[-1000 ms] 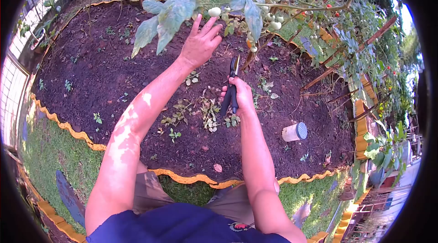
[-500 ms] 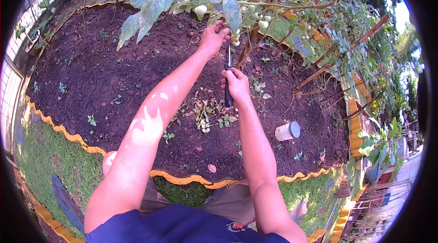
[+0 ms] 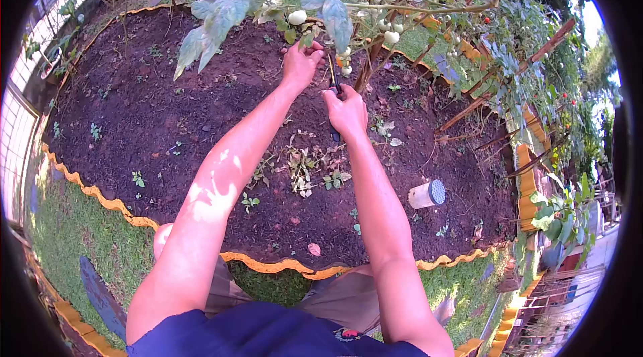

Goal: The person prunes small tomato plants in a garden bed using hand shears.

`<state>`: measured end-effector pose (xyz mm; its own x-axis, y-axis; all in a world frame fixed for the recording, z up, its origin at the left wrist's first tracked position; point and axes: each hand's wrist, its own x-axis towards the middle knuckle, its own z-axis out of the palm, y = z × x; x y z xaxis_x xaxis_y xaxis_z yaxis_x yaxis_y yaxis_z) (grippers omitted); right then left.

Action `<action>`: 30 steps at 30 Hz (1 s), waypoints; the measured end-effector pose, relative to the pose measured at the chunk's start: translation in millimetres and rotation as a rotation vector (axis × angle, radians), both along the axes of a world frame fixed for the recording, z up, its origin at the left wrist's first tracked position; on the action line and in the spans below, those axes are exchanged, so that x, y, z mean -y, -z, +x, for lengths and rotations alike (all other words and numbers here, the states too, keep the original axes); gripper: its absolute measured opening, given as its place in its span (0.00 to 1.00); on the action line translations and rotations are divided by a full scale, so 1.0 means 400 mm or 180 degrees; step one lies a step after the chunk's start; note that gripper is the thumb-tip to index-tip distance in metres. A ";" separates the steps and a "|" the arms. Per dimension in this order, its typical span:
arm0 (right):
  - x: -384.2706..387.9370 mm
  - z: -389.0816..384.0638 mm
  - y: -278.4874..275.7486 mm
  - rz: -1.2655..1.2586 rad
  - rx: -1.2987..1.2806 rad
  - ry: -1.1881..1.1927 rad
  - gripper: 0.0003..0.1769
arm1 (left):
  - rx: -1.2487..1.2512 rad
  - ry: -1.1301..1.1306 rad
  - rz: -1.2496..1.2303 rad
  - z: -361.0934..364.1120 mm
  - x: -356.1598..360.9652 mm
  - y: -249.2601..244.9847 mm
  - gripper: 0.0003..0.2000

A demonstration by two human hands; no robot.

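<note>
My right hand (image 3: 347,110) is wrapped round the dark handle of a slim-bladed cutting tool (image 3: 332,76), whose tip points up into the foliage. To its left, my left hand (image 3: 303,62) has its fingers bent together at a leaf under the tomato plant (image 3: 328,5); what they pinch is too small to make out. Pale green tomatoes (image 3: 392,37) hang right of the hands, and another pale tomato (image 3: 297,17) hangs just above my left hand. A small orange fruit (image 3: 339,61) shows beside the blade.
Dark soil (image 3: 167,109) fills the bed, bordered by wavy yellow edging (image 3: 281,264). A white cylinder with a grey perforated end (image 3: 426,193) lies on the soil at the right. Wilted cuttings (image 3: 303,166) lie below the hands. Wooden stakes (image 3: 462,116) lean among plants at the right.
My left hand has shifted slightly left and down. My right hand has moved a little up, and the tool's blade now leans left. The orange fruit shows more clearly.
</note>
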<state>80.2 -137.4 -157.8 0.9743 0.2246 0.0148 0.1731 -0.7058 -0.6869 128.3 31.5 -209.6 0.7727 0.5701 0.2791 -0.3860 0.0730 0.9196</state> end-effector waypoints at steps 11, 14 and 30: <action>-0.021 0.018 -0.001 -0.0112 0.0293 -0.0153 0.31 | -0.0260 -0.0096 0.0167 -0.014 -0.013 0.001 0.04; -0.008 0.020 0.012 -0.0046 0.0185 -0.0128 0.30 | -0.0408 -0.0051 0.0120 -0.022 -0.014 0.008 0.05; 0.118 -0.047 0.195 0.1425 -0.1727 -0.0103 0.19 | -0.0124 0.0597 -0.1426 -0.109 -0.144 -0.064 0.29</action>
<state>61.4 -184.5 -235.9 0.8633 0.3393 -0.3736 -0.2601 -0.3353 -0.9055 84.7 89.0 -184.1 0.8787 0.4774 0.0068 -0.2941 0.5301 0.7953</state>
